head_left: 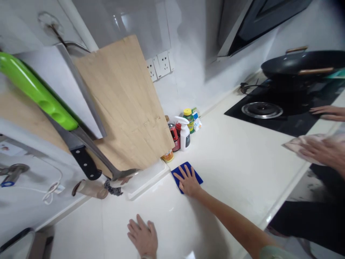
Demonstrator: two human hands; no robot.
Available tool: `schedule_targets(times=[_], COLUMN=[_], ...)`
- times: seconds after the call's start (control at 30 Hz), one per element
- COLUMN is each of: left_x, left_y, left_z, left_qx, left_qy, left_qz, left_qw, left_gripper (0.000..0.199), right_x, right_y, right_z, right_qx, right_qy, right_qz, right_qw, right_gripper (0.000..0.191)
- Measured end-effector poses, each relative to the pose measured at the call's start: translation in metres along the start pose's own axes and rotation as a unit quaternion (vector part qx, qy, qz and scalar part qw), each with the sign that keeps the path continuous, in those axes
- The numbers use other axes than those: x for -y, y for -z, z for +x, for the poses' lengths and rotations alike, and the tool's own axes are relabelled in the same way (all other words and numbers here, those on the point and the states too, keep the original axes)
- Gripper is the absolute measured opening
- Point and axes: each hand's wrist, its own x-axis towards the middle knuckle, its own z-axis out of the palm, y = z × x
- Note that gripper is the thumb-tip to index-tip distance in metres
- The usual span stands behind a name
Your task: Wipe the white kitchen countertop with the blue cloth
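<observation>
My right hand [190, 182] lies flat with spread fingers on a blue cloth [198, 176], pressing it against the white countertop [229, 169]. My left hand [144, 233] is nearer to me, fingers apart, over the bare counter surface and holding nothing. Just beyond the cloth stand a white spray bottle [184, 136], a green bottle with a yellow cap [189, 120] and some red containers [176, 138], partly hidden by a wooden cutting board [124, 104].
Knives and a ladle with a green handle [37, 91] hang at left. At right, a co-worker's hand [323, 151] rests on a pale cloth [293, 144]. Beyond are the black cooktop [288, 122], a wok [291, 66] and a range hood [258, 21].
</observation>
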Motion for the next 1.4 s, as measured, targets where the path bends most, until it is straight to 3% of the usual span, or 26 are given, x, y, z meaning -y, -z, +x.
schedule_targets(times=[0.17, 0.33, 0.47, 0.63, 0.87, 1.23, 1.4], left_x=[-0.007, -0.011, -0.012, -0.013, -0.014, -0.013, -0.012], left_y=[0.011, 0.02, 0.022, 0.02, 0.022, 0.022, 0.021], left_z=[0.001, 0.002, 0.003, 0.005, 0.007, 0.003, 0.002], left_qx=[0.005, -0.016, -0.022, -0.019, 0.001, -0.005, -0.003], left_qy=[0.011, 0.001, -0.011, -0.021, -0.027, -0.023, -0.015], left_qz=[-0.021, -0.054, -0.075, -0.078, -0.071, -0.072, -0.055], left_qw=[1.0, 0.998, 0.997, 0.997, 0.997, 0.997, 0.998], left_gripper=[0.062, 0.062, 0.064, 0.064, 0.067, 0.066, 0.064], right_x=[0.032, 0.053, 0.04, 0.005, -0.043, -0.143, -0.152], right_y=[0.006, 0.023, 0.041, 0.061, 0.073, 0.069, 0.048], right_z=[-0.071, -0.137, -0.181, -0.218, -0.22, -0.203, -0.197], right_qx=[0.0, 0.061, 0.108, 0.082, 0.047, 0.002, -0.04], right_qy=[0.025, 0.06, 0.077, 0.075, 0.065, -0.015, -0.056], right_qz=[0.013, 0.07, 0.123, 0.121, 0.078, -0.04, -0.094], right_qw=[1.0, 0.994, 0.984, 0.986, 0.994, 0.999, 0.993], right_gripper=[0.067, 0.07, 0.073, 0.076, 0.073, 0.072, 0.072])
